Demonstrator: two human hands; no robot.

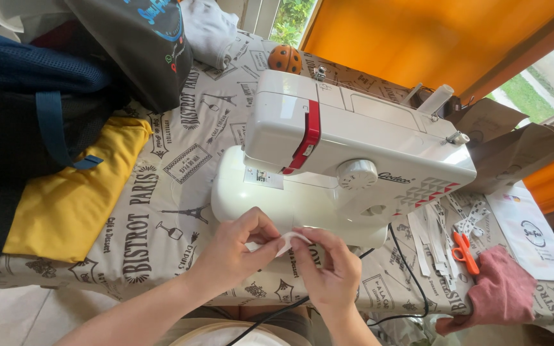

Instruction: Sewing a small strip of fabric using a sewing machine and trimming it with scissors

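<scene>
White fabric strip (288, 241), short and narrow, is pinched between both hands just in front of the sewing machine (341, 160), over the near edge of the table. The left hand (235, 251) has its fingers closed on the strip's left end, and the right hand (327, 266) grips the other end with thumb and forefinger pressed together, so the two hands nearly touch. At twelve o'clock from them stands the white machine with its red trim, resting on a printed tablecloth (155, 211). A black cable (405, 269) runs off toward five o'clock. Out at three o'clock lie loose white strips (428, 247), orange-handled scissors (464, 251) and a dusky pink cloth (501, 288). At nine o'clock a yellow fabric piece (72, 192) lies under a dark blue backpack (20, 109).
</scene>
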